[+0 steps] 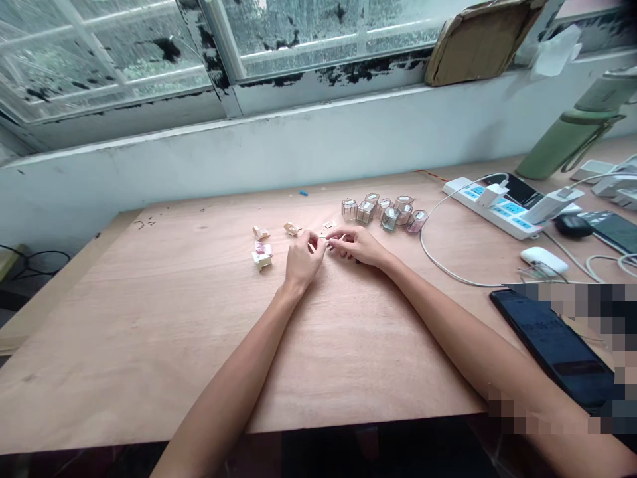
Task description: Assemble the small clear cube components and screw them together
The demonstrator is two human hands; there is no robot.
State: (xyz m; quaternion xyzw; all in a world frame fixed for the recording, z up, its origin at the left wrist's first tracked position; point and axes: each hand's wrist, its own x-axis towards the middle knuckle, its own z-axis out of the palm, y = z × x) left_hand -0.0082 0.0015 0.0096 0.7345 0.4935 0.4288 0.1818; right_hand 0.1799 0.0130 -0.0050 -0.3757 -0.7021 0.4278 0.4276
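Observation:
My left hand (302, 257) and my right hand (359, 244) meet fingertip to fingertip above the wooden table (209, 318). Both are closed in a pinch around a small pale piece (326, 241), too tiny and too covered by fingers to name. Just beyond the fingertips lie a few little bits (329, 224) on the wood. Left of my left hand sit small folded-looking pieces: a cream one (292, 229), a tan one (260, 233), a pink one (263, 248) and a pale yellow one (261, 261).
Several small clear hexagonal boxes (390, 218) with labels cluster behind my right hand. Farther right are a white power strip (490, 207) with chargers, a looping white cable (450, 279), a white earbud case (544, 261), a phone (552, 345) and a green bottle (557, 136).

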